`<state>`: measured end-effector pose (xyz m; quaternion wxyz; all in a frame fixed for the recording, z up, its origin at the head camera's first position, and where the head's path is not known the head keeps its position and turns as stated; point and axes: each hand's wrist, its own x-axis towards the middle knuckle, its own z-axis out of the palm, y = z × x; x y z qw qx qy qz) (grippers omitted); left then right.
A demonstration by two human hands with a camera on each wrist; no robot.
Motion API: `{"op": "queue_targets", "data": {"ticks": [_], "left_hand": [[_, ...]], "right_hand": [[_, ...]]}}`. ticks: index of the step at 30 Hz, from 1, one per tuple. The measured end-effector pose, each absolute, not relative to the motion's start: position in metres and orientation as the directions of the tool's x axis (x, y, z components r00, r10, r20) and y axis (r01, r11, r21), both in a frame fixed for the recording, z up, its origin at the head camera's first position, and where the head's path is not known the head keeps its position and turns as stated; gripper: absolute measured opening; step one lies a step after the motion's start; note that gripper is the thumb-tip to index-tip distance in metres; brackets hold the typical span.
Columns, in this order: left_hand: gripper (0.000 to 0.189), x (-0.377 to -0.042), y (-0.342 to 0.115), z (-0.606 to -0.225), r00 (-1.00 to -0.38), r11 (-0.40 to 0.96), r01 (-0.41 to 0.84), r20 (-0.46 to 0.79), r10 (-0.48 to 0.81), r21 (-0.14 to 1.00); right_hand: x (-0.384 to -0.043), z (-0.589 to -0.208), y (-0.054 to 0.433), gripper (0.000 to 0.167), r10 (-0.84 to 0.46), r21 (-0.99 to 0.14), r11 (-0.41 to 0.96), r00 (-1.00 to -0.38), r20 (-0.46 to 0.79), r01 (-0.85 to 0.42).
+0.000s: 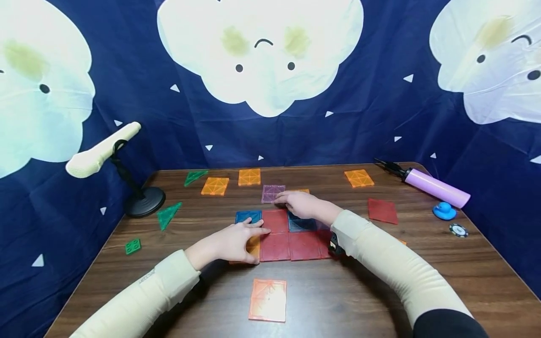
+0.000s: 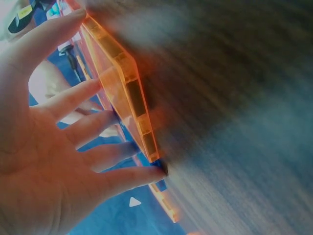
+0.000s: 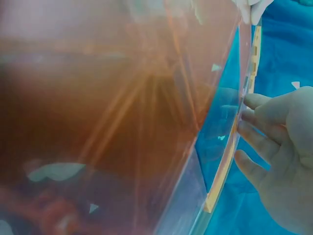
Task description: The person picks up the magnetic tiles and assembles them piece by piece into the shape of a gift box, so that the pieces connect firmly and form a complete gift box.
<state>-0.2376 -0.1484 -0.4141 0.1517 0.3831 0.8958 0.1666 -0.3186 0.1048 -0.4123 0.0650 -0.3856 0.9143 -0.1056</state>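
My left hand is spread wide over the left end of the joined tiles, its fingers straight and gripping nothing. It lies across the orange tile, with the thumb by that tile's near edge and the fingertips at the left blue tile and the red tile beside it. My right hand reaches over the far side of the group, fingers loosely extended, the tips by the right edge of the purple tile; I can't tell whether they touch it. I see no grip there either. Another orange tile shows just behind that hand, and the right blue tile lies beneath it.

If my left fingers press unevenly or drag, the orange tile could skew and a gap could form along the seam with the front red tile. Nothing I can see pins the group to the tabletop, so a sideways shove might slide several tiles together. The black wrist device sits low by the right end of the front row; dropping my forearm could knock that end askew. A careless fingertip could also push the purple tile out of line.
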Motion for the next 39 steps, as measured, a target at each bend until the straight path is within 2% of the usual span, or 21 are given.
{"op": "queue_targets", "data": {"ticks": [7, 19, 22, 31, 35, 39], "left_hand": [[0.074, -0.236, -0.149, -0.412, -0.664, 0.655, 0.625, -0.152, 0.732, 0.424], [0.074, -0.235, -0.148, -0.412, -0.668, 0.66, 0.625, -0.153, 0.729, 0.417], [0.074, -0.235, -0.147, -0.412, -0.667, 0.66, 0.625, -0.154, 0.729, 0.416], [0.074, -0.232, -0.146, -0.412, -0.677, 0.673, 0.626, -0.152, 0.72, 0.394], [0.063, -0.217, -0.146, -0.408, -0.679, 0.664, 0.67, -0.086, 0.729, 0.333], [0.047, -0.183, -0.147, -0.402, -0.62, 0.586, 0.747, 0.011, 0.785, 0.314]], "right_hand": [[-0.307, -0.41, 0.112, 0.039, -0.741, -0.291, 0.653, -0.669, -0.056, -0.699], [-0.297, -0.416, 0.132, 0.048, -0.769, -0.363, 0.619, -0.632, -0.097, -0.697], [-0.291, -0.416, 0.145, 0.051, -0.766, -0.37, 0.623, -0.632, -0.114, -0.689], [-0.263, -0.416, 0.207, 0.051, -0.761, -0.425, 0.605, -0.647, -0.057, -0.674], [-0.255, -0.418, 0.232, 0.055, -0.764, -0.469, 0.584, -0.643, -0.043, -0.663], [-0.252, -0.42, 0.245, 0.059, -0.767, -0.515, 0.573, -0.638, -0.063, -0.638]]}}
